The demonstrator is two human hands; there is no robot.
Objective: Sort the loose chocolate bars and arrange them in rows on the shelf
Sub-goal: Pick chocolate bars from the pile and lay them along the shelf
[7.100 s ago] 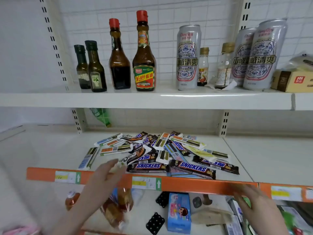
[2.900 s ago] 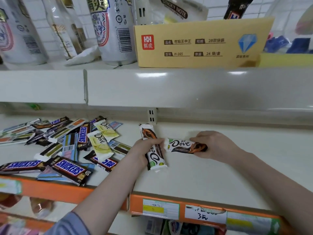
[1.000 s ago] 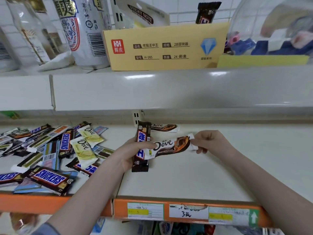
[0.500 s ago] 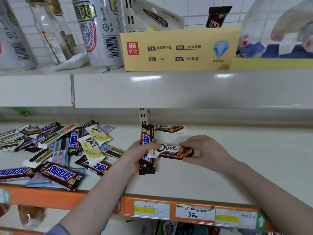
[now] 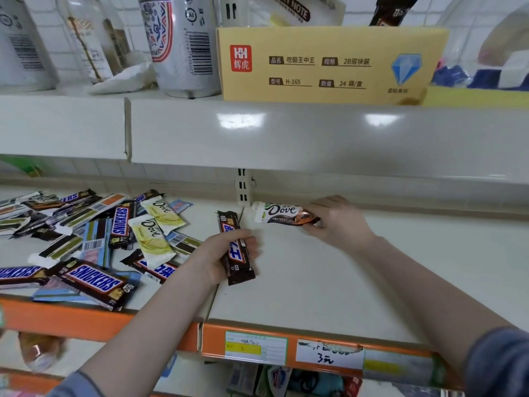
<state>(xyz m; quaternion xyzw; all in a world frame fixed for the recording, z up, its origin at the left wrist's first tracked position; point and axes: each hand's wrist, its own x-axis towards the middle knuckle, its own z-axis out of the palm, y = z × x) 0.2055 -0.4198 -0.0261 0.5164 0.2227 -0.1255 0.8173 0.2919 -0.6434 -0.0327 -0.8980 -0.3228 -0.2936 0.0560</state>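
A loose pile of chocolate bars (image 5: 94,233) covers the left part of the white shelf (image 5: 357,282), with Snickers and yellow Dove wrappers among them. My left hand (image 5: 217,256) grips a dark brown Snickers bar (image 5: 236,247) held lengthwise just above the shelf, right of the pile. My right hand (image 5: 337,222) holds the right end of a white and brown Dove bar (image 5: 282,214) at the back of the shelf, beside the upright bracket (image 5: 243,186). Whether another Dove bar lies under it I cannot tell.
The shelf's orange front rail (image 5: 257,339) carries price labels. The upper shelf close overhead holds a yellow carton (image 5: 329,64), a tall can (image 5: 183,44) and bottles (image 5: 94,38). More goods sit on the shelf below.
My right hand has carried the Dove bar away from my left hand to the back of the shelf. My left hand still holds the Snickers bar.
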